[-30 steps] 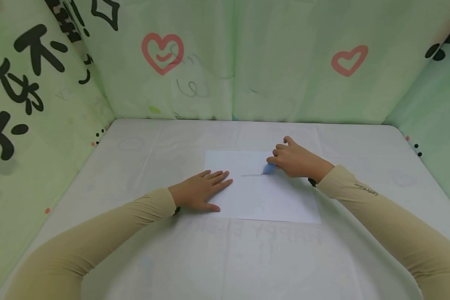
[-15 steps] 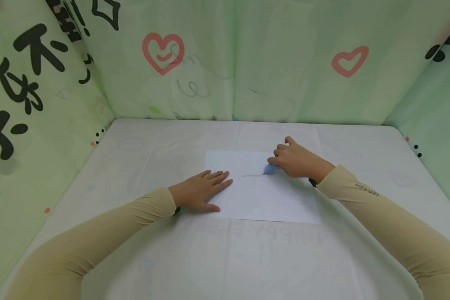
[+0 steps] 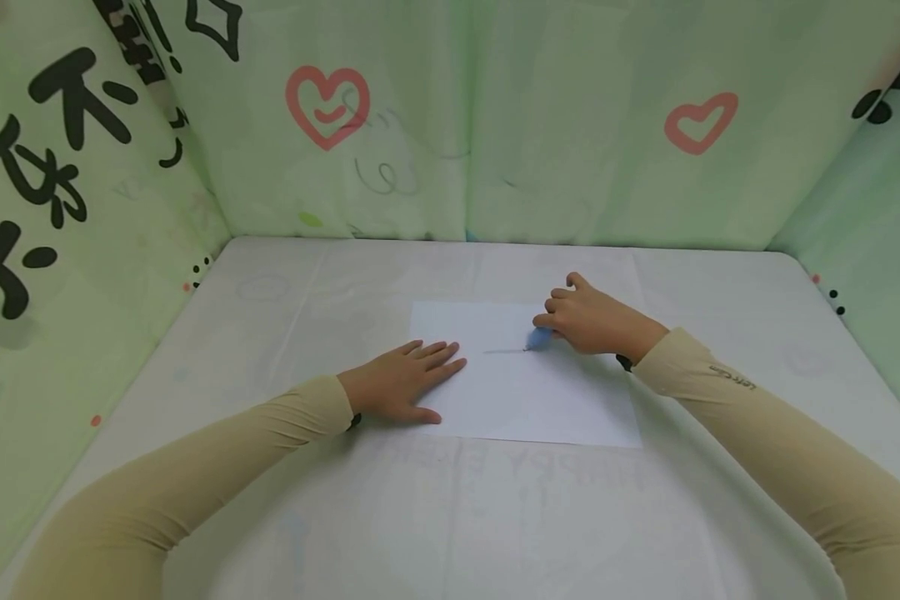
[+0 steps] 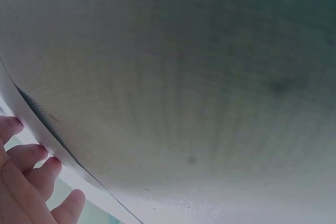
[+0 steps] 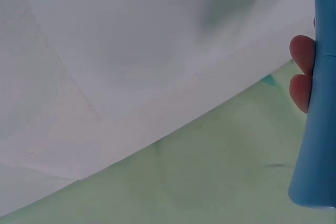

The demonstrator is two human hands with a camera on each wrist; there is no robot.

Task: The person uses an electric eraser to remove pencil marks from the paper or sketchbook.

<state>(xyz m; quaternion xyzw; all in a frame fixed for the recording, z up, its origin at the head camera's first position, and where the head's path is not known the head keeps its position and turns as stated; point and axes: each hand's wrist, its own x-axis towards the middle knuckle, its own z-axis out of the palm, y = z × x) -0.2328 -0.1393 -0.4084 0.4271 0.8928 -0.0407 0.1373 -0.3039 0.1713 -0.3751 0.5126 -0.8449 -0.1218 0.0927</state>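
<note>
A white sheet of paper [image 3: 547,408] lies on the white-covered table. My left hand [image 3: 397,383] rests on its left edge with the fingers spread and straight. My right hand [image 3: 596,317] grips a thick blue pen-like tool [image 3: 539,338] above the right half of the sheet. The tool's thin tip is at the right end of a short faint grey line [image 3: 502,351] on the paper. In the right wrist view the smooth blue tool [image 5: 317,150] widens toward its end, and two fingertips [image 5: 301,56] show beside it. The left wrist view catches the left fingers [image 4: 44,177] at its lower left corner.
The table [image 3: 330,283] has a white cover with faint printing. Green fabric [image 3: 540,167] with hearts and black lettering hangs behind the table and at both sides. The beige sleeves [image 3: 255,442] reach in from the lower corners.
Almost nothing differs. The tool's tip shifts very slightly left along the faint line; the left hand stays where it was on the paper.
</note>
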